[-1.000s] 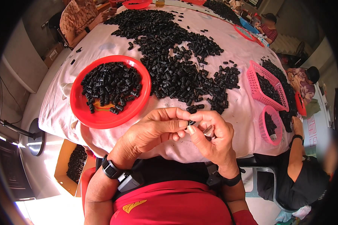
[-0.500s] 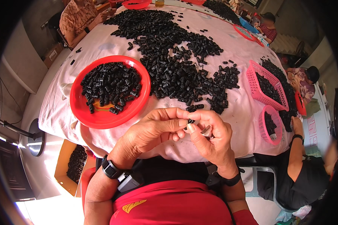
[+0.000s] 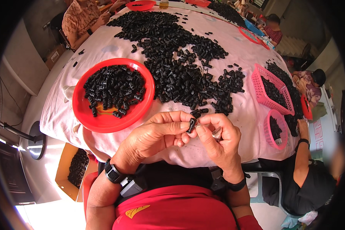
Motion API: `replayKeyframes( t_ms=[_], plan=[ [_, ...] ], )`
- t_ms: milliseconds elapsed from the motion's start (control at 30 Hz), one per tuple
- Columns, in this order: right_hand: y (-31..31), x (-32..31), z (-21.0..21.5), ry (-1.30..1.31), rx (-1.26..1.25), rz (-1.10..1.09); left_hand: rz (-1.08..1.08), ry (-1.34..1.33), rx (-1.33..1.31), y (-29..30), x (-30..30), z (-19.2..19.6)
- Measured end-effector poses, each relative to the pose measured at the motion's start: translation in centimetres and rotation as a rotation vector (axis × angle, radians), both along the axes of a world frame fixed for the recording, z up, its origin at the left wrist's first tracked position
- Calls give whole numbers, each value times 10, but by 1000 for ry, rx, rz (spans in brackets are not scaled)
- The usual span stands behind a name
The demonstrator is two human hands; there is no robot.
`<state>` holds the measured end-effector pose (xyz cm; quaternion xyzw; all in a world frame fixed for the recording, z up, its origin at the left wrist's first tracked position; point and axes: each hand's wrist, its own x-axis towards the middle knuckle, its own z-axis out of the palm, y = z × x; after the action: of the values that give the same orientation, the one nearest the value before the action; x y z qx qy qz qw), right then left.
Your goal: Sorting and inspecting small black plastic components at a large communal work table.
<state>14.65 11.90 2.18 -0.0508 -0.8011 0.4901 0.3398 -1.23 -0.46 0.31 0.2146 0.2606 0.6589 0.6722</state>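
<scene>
Fingers of both hands, left hand (image 3: 153, 136) and right hand (image 3: 218, 140), pinched on 1 small black part (image 3: 191, 124).

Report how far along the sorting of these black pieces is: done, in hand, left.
Done: the red round tray already holds a heap of small black pieces. In hand: the left hand and right hand pinch one black piece between their fingertips. Left: a far larger black pile is spread over the pink tablecloth.
</scene>
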Motion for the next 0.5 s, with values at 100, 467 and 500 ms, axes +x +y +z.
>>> replayKeyframes(
  t_ms=[100,467,500],
  plan=[
    [-3,0,0,20,-44,4,-12,-16,8,0,1,2],
    [0,5,9,-204,155,-123,8,-68,35,2,7,-2],
    [1,6,8,-234,219,-154,12,-65,26,3,7,-2]
  ],
)
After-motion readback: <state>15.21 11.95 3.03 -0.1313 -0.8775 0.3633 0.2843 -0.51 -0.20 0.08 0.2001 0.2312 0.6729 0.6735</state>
